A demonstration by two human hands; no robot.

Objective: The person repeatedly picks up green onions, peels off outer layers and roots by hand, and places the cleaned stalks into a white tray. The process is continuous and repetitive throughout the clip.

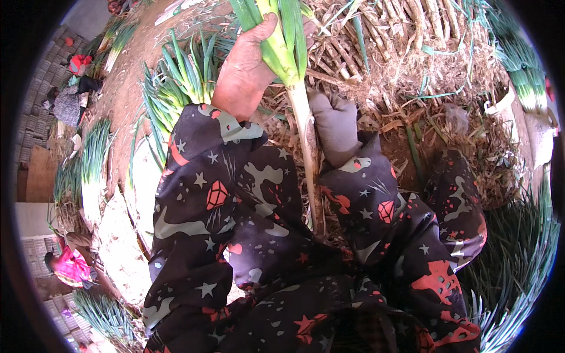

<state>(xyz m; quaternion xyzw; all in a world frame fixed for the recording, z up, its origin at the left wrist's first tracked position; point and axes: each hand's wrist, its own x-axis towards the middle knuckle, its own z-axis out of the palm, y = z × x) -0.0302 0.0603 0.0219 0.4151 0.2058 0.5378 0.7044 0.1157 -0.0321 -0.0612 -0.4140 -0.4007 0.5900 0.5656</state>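
Upright before me stands one long leek (289,66), its green leaves at the top of the picture and its white shank running down to a brownish lower end between my legs. My left hand (249,61), bare, is closed round the leek where the leaves begin. Lower down on the other side, my right hand (335,123), in a grey glove, is curled against the shank; its fingertips are hidden, and some brown outer skin hangs along the shank below it. Just left of my left wrist lies a bunch of green-topped leeks (181,84).
Untrimmed leeks with dry roots (384,31) are heaped ahead, above brown peelings (494,172). More leeks (516,251) lie at the lower right, and bundles (95,163) line the left. Several people sit at the far left, one in pink (75,267).
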